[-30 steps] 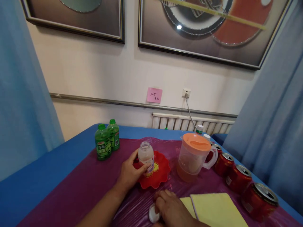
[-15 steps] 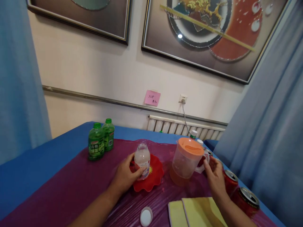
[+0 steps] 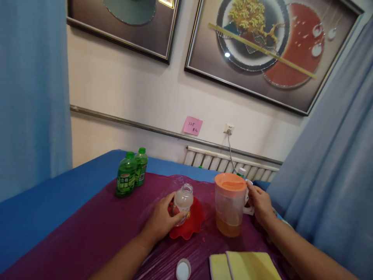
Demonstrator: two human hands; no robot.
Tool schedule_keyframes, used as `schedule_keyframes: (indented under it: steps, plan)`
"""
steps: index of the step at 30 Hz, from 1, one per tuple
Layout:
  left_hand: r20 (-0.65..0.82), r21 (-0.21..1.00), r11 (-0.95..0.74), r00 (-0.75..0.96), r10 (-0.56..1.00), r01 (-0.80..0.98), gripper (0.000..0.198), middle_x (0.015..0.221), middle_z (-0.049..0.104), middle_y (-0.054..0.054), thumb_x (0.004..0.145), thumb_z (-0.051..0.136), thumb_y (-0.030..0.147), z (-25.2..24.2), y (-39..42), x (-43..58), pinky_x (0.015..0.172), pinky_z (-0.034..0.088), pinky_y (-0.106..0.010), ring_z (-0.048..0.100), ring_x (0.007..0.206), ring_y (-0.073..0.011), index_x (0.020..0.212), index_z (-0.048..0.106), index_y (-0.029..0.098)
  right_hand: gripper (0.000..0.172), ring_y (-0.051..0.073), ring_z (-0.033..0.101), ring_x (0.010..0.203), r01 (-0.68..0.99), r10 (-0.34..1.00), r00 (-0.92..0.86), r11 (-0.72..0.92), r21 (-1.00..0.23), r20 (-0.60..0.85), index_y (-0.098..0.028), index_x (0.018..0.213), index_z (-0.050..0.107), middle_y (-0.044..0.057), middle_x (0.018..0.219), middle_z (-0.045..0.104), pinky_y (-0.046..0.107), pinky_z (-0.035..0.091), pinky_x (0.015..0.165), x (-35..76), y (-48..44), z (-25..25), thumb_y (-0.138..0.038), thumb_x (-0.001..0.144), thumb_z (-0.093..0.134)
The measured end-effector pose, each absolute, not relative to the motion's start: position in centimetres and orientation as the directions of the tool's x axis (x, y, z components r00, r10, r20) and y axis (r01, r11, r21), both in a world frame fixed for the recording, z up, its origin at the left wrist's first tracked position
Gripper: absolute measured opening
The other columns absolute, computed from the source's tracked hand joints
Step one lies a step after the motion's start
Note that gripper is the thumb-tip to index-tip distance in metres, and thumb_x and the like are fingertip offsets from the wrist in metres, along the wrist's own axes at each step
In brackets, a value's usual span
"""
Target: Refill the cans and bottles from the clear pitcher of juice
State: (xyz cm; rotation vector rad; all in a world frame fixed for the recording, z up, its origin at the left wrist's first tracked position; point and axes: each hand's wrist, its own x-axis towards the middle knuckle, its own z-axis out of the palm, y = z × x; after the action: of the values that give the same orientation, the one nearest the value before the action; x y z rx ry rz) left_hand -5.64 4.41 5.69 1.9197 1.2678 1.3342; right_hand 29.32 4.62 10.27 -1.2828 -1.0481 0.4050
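Note:
My left hand (image 3: 164,214) is wrapped round a small clear bottle (image 3: 184,197) without a cap, which tilts slightly to the right over a red scalloped plate (image 3: 196,221). A white cap (image 3: 183,270) lies on the purple cover nearer to me. On the right, my right hand (image 3: 260,202) grips the handle of a clear plastic pitcher (image 3: 229,208) with an orange lid (image 3: 230,182). Amber liquid fills the bottom part of the pitcher, which looks upright; whether its base touches the table I cannot tell.
Two green bottles (image 3: 126,175) stand at the back left. A folded yellow cloth (image 3: 250,266) lies at the front right. Behind the pitcher shows a white-capped bottle (image 3: 241,172). Purple plastic sheeting (image 3: 96,229) covers the blue table (image 3: 43,210). A radiator (image 3: 204,158) is against the wall.
My right hand has closed round the pitcher's handle, and the pitcher sits more upright. The small bottle now leans to the right. The camera view has shifted; my right arm now hides the red cans.

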Motion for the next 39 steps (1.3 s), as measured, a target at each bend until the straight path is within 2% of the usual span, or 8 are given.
schedule_keyframes:
  steps: [2,4,9,13,25,33,39]
  plan:
    - [0.459,0.793,-0.462,0.11,0.882,0.398,0.052,0.117,0.075,-0.006,0.07,0.076,0.031,5.5,4.5,-5.7,0.091,0.054,-0.036,0.07,0.104,-0.0251,0.12,0.065,0.023,0.059,0.009,0.031,0.04,0.288,0.819,0.445,0.253,-0.923,0.363,-0.023,0.056,0.046,-0.008,0.045,0.036,0.024,0.028,0.038,29.4,5.2,12.1,-0.075,0.073,0.069]
    - [0.46,0.79,-0.464,0.114,0.881,0.401,0.052,0.12,0.074,-0.006,0.07,0.077,0.03,5.3,4.7,-5.8,0.094,0.052,-0.035,0.069,0.107,-0.0249,0.119,0.065,0.024,0.06,0.009,0.029,0.042,0.353,0.833,0.398,0.248,-0.902,0.385,-0.023,0.056,0.044,-0.009,0.046,0.033,0.023,0.024,0.038,29.3,5.9,14.2,-0.076,0.072,0.068]
    - [0.452,0.781,-0.45,0.105,0.886,0.433,0.048,0.118,0.074,-0.005,0.069,0.078,0.03,5.2,4.9,-6.0,0.093,0.051,-0.035,0.068,0.106,-0.0256,0.115,0.067,0.023,0.062,0.009,0.029,0.045,0.585,0.837,0.21,0.306,-0.751,0.505,-0.024,0.053,0.039,-0.008,0.048,0.028,0.024,0.023,0.042,27.6,7.1,19.2,-0.078,0.073,0.063]
    - [0.446,0.786,-0.449,0.112,0.888,0.425,0.047,0.116,0.075,-0.005,0.069,0.077,0.029,5.1,4.8,-6.0,0.093,0.051,-0.034,0.068,0.105,-0.0255,0.114,0.067,0.023,0.063,0.009,0.028,0.045,0.678,0.822,0.096,0.359,-0.641,0.562,-0.025,0.051,0.035,-0.007,0.049,0.026,0.025,0.022,0.043,25.5,7.7,21.6,-0.079,0.073,0.06]
    - [0.447,0.778,-0.456,0.129,0.885,0.432,0.051,0.116,0.074,-0.008,0.07,0.078,0.029,4.4,5.1,-6.3,0.094,0.049,-0.035,0.067,0.105,-0.0257,0.119,0.066,0.02,0.059,0.009,0.023,0.05,0.792,0.791,-0.101,0.431,-0.432,0.604,-0.025,0.051,0.029,-0.006,0.053,0.021,0.025,0.019,0.046,22.5,9.3,24.1,-0.068,0.078,0.058]
    - [0.437,0.796,-0.451,0.132,0.89,0.404,0.05,0.111,0.075,-0.006,0.069,0.079,0.027,4.5,4.8,-6.3,0.092,0.048,-0.034,0.068,0.101,-0.0247,0.117,0.068,0.021,0.059,0.009,0.022,0.051,0.829,0.793,-0.177,0.439,-0.346,0.583,-0.025,0.053,0.025,-0.006,0.055,0.019,0.026,0.018,0.047,21.5,9.2,24.7,-0.068,0.079,0.055]
    - [0.428,0.785,-0.438,0.128,0.895,0.437,0.048,0.108,0.076,-0.005,0.067,0.08,0.027,4.9,4.4,-6.4,0.09,0.048,-0.032,0.067,0.099,-0.0247,0.114,0.07,0.023,0.058,0.009,0.024,0.051,0.86,0.801,-0.199,0.419,-0.291,0.565,-0.024,0.052,0.029,-0.006,0.054,0.021,0.027,0.019,0.048,21.1,9.0,25.0,-0.069,0.078,0.053]
